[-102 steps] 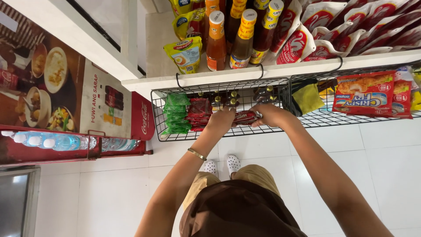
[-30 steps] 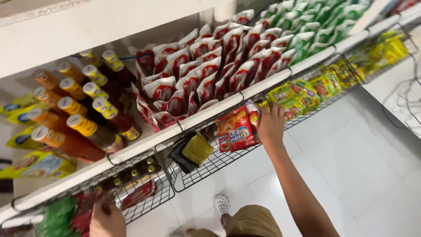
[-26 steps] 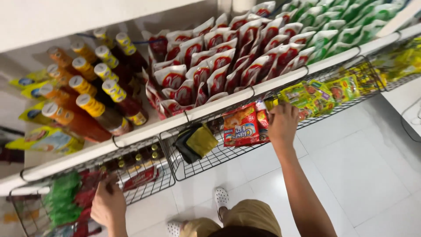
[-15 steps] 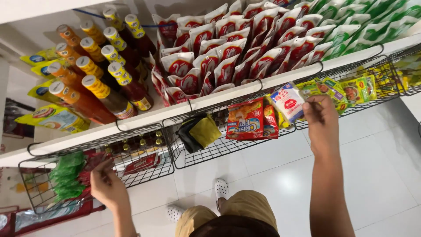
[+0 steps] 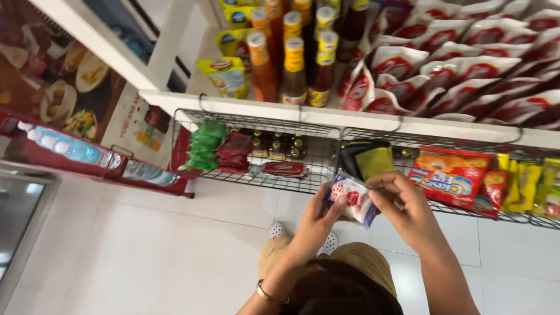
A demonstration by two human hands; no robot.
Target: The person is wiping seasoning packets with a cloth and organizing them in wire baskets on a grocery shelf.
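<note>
Half a second ago the right hand (image 5: 408,207) reached alone to the wire basket (image 5: 256,175) while the left hung low; now both hands are together below the basket, and the left hand (image 5: 319,217) has come up; both pinch a small white-and-red packet (image 5: 353,198) between fingertips; white shelf (image 5: 350,119) above carries bottles (image 5: 294,70) and pouches (image 5: 466,76); white tiled floor (image 5: 146,251) beneath.

Small packet (image 5: 353,200): white, red print, blue edge. Bottles (image 5: 294,70): orange and dark red, yellow caps. Pouches (image 5: 466,70): white with red. Left basket sachets (image 5: 205,146): green. Big packet (image 5: 450,175): red, orange. Floor tiles (image 5: 146,251): white.
</note>
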